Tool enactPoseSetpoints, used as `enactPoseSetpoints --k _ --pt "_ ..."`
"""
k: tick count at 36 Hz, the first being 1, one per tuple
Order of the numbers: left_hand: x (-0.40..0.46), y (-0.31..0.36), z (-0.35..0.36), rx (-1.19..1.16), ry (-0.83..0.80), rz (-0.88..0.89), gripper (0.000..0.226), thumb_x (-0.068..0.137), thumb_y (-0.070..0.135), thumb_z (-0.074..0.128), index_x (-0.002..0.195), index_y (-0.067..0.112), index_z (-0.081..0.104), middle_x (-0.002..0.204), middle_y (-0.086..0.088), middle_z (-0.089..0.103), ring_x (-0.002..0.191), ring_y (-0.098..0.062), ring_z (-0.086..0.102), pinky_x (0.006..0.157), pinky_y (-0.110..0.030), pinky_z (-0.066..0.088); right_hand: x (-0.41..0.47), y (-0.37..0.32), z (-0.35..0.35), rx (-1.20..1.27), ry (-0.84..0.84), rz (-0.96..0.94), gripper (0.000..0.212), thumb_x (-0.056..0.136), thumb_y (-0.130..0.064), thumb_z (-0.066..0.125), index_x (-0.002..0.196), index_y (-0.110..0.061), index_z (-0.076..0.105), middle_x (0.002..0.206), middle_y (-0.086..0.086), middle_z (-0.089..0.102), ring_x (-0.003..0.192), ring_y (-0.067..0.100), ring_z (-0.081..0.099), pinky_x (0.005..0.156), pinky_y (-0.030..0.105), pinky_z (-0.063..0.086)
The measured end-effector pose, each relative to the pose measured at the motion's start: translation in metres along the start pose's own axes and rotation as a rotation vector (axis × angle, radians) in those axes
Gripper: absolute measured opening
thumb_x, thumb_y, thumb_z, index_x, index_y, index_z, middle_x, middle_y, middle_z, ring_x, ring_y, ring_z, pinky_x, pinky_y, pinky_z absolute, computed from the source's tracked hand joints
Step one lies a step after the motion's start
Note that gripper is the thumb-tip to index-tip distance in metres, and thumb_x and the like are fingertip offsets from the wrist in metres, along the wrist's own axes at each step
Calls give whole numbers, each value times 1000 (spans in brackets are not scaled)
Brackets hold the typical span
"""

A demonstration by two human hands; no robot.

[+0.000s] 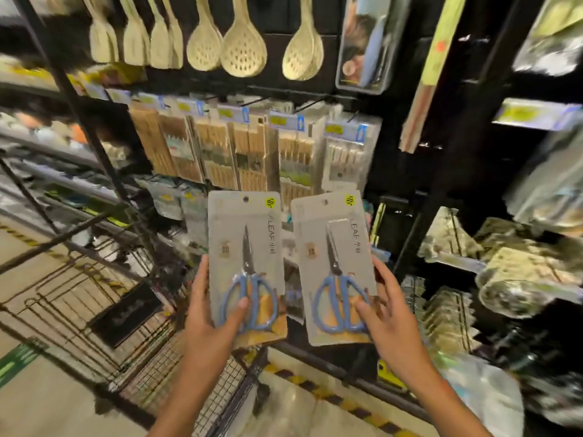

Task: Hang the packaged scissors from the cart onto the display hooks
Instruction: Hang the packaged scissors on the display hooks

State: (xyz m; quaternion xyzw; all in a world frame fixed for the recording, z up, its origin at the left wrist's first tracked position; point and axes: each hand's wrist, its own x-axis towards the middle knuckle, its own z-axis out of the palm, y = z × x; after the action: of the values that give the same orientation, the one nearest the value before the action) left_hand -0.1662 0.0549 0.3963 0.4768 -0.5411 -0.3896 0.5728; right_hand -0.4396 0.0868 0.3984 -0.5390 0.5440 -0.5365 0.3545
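I hold two packs of blue-handled scissors upright in front of the display, side by side. My left hand [210,313] grips the left scissors pack [244,247] at its lower edge, thumb across the blue handles. My right hand [389,313] grips the right scissors pack [336,250] the same way, thumb on the handles and fingers behind the card. Each grey card has a hang hole near its top. Black display hooks [318,100] jut out above the hanging chopstick packs. The wire cart [94,298] stands low at the left.
Chopstick packs [252,149] hang in a row behind the two cards. Wooden spatulas and slotted spoons [243,45] hang above. Shelves of wrapped goods [520,272] fill the right side. A yellow-black striped floor edge [331,402] runs below the rack.
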Motion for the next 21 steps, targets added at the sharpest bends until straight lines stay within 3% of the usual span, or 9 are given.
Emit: enactPoseSetpoints --k 4,6,9,11,14,17,21 --pt "2 4 33 34 -89 76 83 88 37 74 150 58 24 162 18 29 150 -17 32 116 -58 34 -25 -13 -30 4 117 23 68 95 -18 59 147 -51 29 146 -26 50 133 5 54 109 36 49" --pt "0 9 54 -2 -135 80 82 88 35 75 150 58 26 161 20 32 149 -16 33 117 -57 34 -37 -18 -47 -12 156 22 67 94 -21 59 145 -53 29 140 -38 49 134 3 52 111 35 47" --pt "-5 17 85 -60 -206 63 82 87 34 77 148 59 29 156 31 33 148 -9 34 117 -55 36 -54 -21 -77 -21 214 37 68 96 -19 59 147 -54 29 147 -38 42 138 3 47 114 42 44" --pt "-9 23 107 -77 -263 63 81 88 36 77 147 61 28 157 26 34 147 -10 35 116 -54 37 -65 -26 -98 -33 256 31 68 94 -24 59 146 -55 29 146 -41 40 138 -1 46 114 41 44" --pt "-16 36 140 -109 -326 83 84 87 22 73 148 58 29 156 25 36 145 -2 36 118 -47 36 -77 -29 -132 -66 322 27 67 96 -19 58 145 -55 28 146 -31 45 132 -3 51 110 32 48" --pt "-26 49 172 -110 -385 109 84 88 27 75 151 54 26 159 28 29 148 -1 28 122 -46 29 -84 -26 -166 -119 371 13 71 97 -18 60 145 -58 26 154 -17 44 134 1 50 107 27 49" --pt "-36 61 216 -100 -385 94 85 84 25 74 149 57 29 157 25 36 145 0 34 120 -44 33 -90 -20 -210 -89 406 0 72 99 -13 59 145 -58 29 156 -18 41 138 1 46 109 27 46"
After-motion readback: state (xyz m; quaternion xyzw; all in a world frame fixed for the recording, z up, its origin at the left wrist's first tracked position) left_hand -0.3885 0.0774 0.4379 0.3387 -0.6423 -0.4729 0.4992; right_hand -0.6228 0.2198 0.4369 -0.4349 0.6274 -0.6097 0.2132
